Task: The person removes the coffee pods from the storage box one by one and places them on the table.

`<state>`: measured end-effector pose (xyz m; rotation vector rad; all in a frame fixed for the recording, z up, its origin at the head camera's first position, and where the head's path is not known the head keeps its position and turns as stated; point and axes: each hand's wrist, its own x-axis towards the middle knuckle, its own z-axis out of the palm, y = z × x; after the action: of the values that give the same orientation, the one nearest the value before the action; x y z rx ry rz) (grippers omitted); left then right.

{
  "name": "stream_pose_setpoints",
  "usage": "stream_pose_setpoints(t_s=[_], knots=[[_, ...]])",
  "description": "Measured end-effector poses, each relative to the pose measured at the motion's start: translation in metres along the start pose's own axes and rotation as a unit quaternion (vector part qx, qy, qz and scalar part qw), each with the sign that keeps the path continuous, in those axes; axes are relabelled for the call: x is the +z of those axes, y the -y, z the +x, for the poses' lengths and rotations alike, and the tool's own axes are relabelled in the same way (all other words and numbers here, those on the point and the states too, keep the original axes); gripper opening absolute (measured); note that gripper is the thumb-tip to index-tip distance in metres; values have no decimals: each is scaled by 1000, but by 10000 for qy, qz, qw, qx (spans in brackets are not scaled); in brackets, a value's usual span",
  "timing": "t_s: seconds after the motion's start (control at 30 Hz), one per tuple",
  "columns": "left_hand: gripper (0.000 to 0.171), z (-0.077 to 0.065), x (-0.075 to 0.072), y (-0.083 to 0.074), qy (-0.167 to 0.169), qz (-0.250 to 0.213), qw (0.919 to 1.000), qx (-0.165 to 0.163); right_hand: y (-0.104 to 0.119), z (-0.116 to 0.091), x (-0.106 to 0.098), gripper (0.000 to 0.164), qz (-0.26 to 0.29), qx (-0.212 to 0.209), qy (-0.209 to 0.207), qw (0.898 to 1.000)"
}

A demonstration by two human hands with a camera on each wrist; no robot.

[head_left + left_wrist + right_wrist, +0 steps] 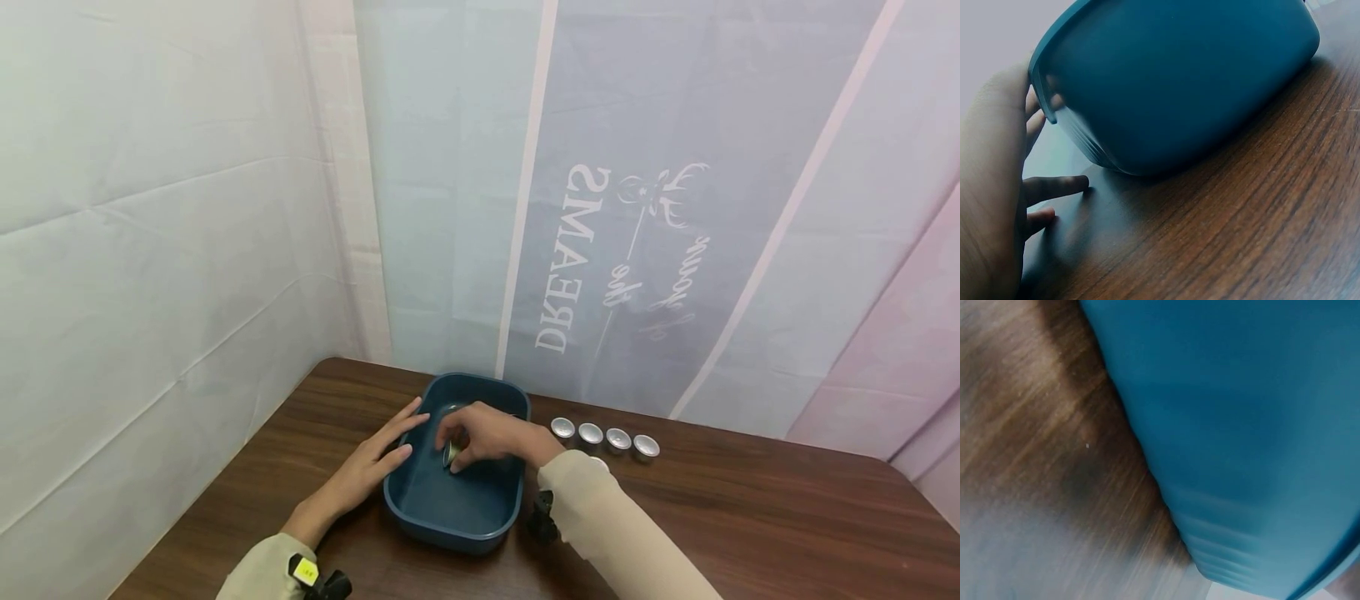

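Observation:
A deep blue rectangular plastic bin stands on the table. My right hand reaches down inside it and pinches a small round capsule, greenish with a shiny rim, between thumb and fingers. The hand covers much of the capsule. Along the bin's left rim lies my left hand, fingers spread and fairly straight, touching the edge. The left wrist view has the fingers of this hand beside the bin's outer wall. Only the bin's side fills the right wrist view; the right fingers are hidden there.
To the right of the bin, several small silver-topped capsules stand in a row near the table's back edge. Another capsule is partly hidden by the right sleeve. A printed cloth hangs behind the dark wooden table.

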<state>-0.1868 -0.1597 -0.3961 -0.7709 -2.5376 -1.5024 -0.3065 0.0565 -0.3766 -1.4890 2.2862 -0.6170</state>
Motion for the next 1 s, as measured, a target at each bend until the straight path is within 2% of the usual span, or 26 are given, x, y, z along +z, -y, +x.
stream_pose_setpoints(t_s=[0.37, 0.7, 0.83, 1.0], knots=[[44, 1, 1, 3, -19, 15, 10000, 63, 0, -2, -2, 20, 17, -36, -101, 9999], [47, -1, 2, 4, -83, 90, 9998, 134, 4, -12, -6, 20, 402, -224, -516, 9976], [46, 0, 3, 14, -106, 35, 9999, 88, 3, -20, -9, 22, 595, -375, -681, 9952], [48, 0, 7, 37, -159, 196, 9996, 121, -1, -33, -12, 25, 1003, -359, -909, 9901]])
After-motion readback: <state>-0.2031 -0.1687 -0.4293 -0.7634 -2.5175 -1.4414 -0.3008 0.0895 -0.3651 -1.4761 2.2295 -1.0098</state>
